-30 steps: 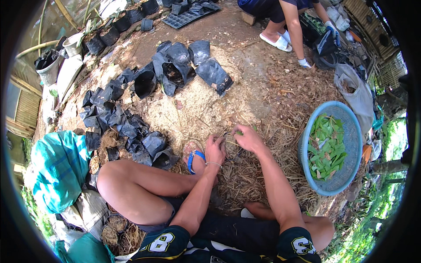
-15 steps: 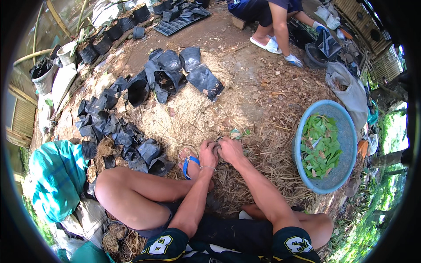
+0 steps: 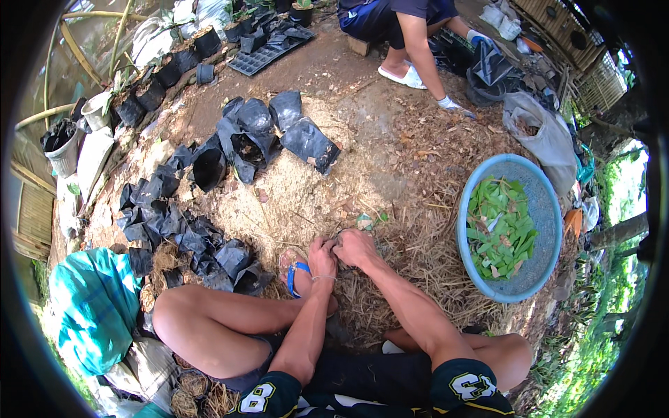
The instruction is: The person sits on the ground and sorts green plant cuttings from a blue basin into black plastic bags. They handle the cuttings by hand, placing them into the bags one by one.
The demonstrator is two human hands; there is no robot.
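My left hand (image 3: 322,260) and my right hand (image 3: 356,248) are close together, low over the dry straw (image 3: 411,275) in front of me. Both have their fingers curled inward. A dark bit shows between the fingertips, too small and hidden to name. Just beyond my right hand lies a small scrap of green and pale material (image 3: 364,221). My foot in a blue-strapped flip-flop (image 3: 293,277) rests beside my left hand. A pale patch of wood shavings (image 3: 286,202) spreads over the ground ahead.
Black plastic grow bags (image 3: 252,150) lie ahead and to the left. A blue basin (image 3: 550,258) of green leaves (image 3: 500,226) stands at right. Farther off, a gloved co-worker (image 3: 421,49) crouches near a white sack (image 3: 540,139). A teal sack (image 3: 94,306) sits at left.
The whole view has shifted slightly, so the grow bags and basin appear a little to the left. My hands stay together with fingers curled, their hold slightly changed.
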